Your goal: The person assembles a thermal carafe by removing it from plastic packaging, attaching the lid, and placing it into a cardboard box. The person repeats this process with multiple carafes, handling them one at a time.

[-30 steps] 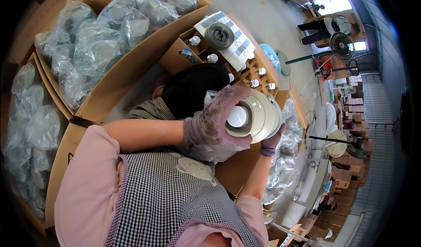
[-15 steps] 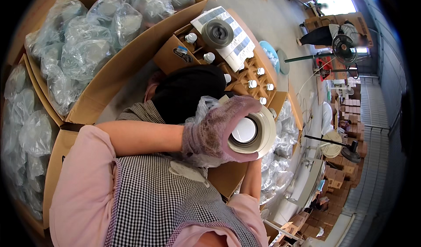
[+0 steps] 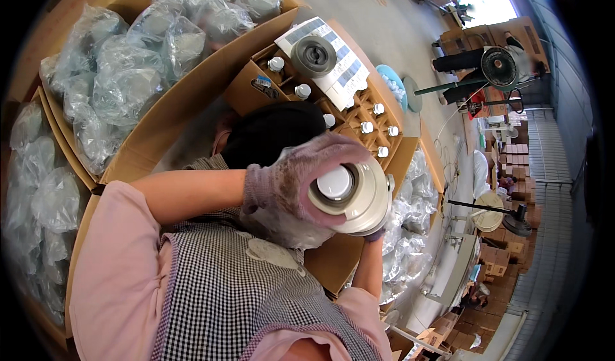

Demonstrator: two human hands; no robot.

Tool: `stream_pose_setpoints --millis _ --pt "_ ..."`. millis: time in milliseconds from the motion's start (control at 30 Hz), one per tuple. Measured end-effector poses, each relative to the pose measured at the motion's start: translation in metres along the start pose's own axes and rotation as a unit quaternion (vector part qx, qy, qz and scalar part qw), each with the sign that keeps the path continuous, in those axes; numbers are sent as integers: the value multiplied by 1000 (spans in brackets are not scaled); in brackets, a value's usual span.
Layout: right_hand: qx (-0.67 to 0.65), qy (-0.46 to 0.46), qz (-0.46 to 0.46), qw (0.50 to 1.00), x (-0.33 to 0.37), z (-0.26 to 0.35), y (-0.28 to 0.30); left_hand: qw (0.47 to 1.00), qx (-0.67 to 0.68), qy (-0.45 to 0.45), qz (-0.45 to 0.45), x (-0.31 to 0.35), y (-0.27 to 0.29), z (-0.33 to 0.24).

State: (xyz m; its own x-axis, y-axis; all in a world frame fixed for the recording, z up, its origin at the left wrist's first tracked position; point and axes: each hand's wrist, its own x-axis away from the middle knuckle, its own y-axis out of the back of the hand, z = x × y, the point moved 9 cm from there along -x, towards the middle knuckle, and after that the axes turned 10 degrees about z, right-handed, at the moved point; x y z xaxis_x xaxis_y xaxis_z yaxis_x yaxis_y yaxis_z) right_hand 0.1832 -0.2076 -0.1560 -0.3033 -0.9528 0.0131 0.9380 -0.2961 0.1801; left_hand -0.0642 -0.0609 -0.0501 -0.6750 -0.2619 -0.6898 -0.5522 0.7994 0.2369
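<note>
A cream round container (image 3: 365, 204), perhaps a flask, is held tilted in front of my chest. A white cap (image 3: 335, 183) shows inside its ringed mouth. My left hand (image 3: 298, 178), in a worn mauve-grey glove, is closed round the mouth side. Clear plastic film (image 3: 291, 229) bunches beneath that hand. My right hand (image 3: 375, 235), gloved too, grips the container's lower right edge; most of its fingers are hidden behind it. Beyond my hands, a divided carton (image 3: 243, 92) holds several white-capped bottles (image 3: 302, 91). A dark grey round lid (image 3: 314, 57) lies there on a printed sheet (image 3: 349, 73).
Large cartons (image 3: 150, 124) of bagged pieces (image 3: 128, 73) stand at my left. More bagged pieces (image 3: 410, 226) fill a carton at right. Past the divided carton are a blue basin (image 3: 392, 87) and a standing fan (image 3: 500, 66), with a person (image 3: 467, 60) near it.
The cream container has moved left and tilted, showing more of its outer side. My left hand moved with it. Part of my right glove now shows at its lower edge.
</note>
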Motion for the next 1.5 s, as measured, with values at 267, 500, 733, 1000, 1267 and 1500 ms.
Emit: stream_pose_setpoints --millis 267,500,733,1000,1267,1500 --pt "1 -1 -4 1000 10 -3 -3 986 -9 72 -148 3 19 -7" --pt "13 -6 8 1000 2 -1 -5 994 -27 -20 -101 1 14 -10" --pt "18 -13 15 1000 -2 -3 -7 996 -7 -48 -77 0 2 -20" --pt "13 -19 17 1000 4 -6 -7 988 -4 46 -144 3 27 14" --pt "13 -20 17 1000 5 -7 -6 990 -27 30 -137 1 22 9" --pt "16 -28 25 999 0 -7 0 990 -34 47 -129 7 26 25"
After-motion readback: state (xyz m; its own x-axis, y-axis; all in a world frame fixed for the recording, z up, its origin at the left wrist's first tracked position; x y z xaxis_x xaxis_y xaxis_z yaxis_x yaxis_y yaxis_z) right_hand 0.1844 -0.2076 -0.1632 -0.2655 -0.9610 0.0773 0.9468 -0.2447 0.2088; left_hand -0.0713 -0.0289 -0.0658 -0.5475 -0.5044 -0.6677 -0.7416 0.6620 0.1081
